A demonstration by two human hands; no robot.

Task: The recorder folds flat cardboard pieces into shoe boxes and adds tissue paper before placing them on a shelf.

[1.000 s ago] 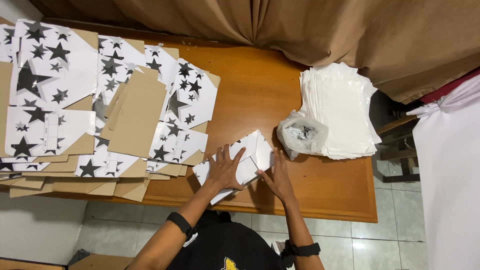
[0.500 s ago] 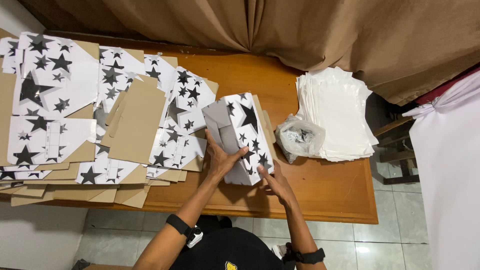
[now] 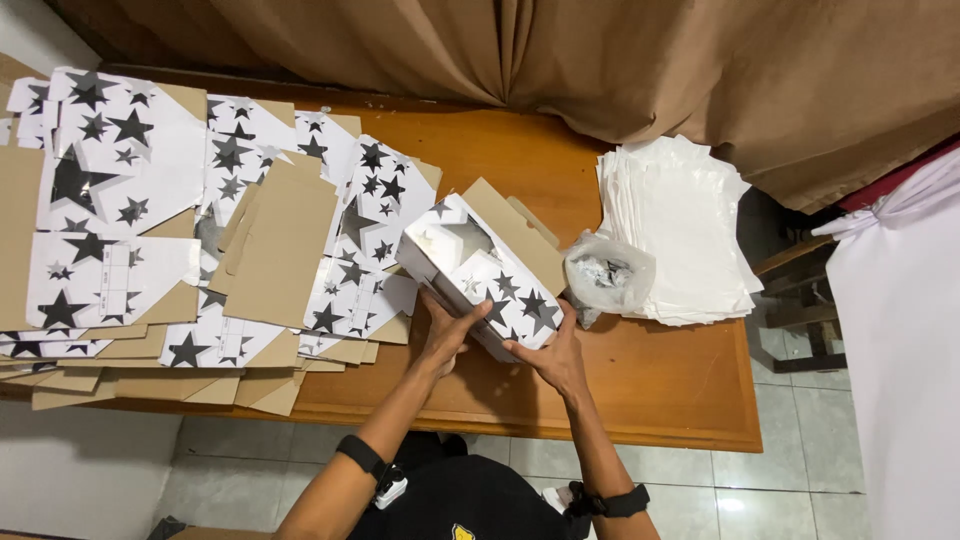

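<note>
A white cardboard box with black stars [image 3: 478,268], partly folded into shape, lies tilted on the wooden table [image 3: 660,385], its brown flap raised at the back. My left hand [image 3: 447,330] grips its near left side with the fingers on the printed panel. On the near right end rests my right hand [image 3: 548,352], thumb against the panel. Both wrists wear black bands.
Flat star-printed box blanks [image 3: 150,210] lie spread in overlapping piles across the left of the table. A stack of white sheets [image 3: 680,235] sits at the right with a small clear plastic bag [image 3: 607,275] beside it. A brown curtain [image 3: 620,60] hangs behind.
The blank lay flat under both hands, then was lifted and opened. Now it is a box shape, lowered and tilted on the table between my hands.
</note>
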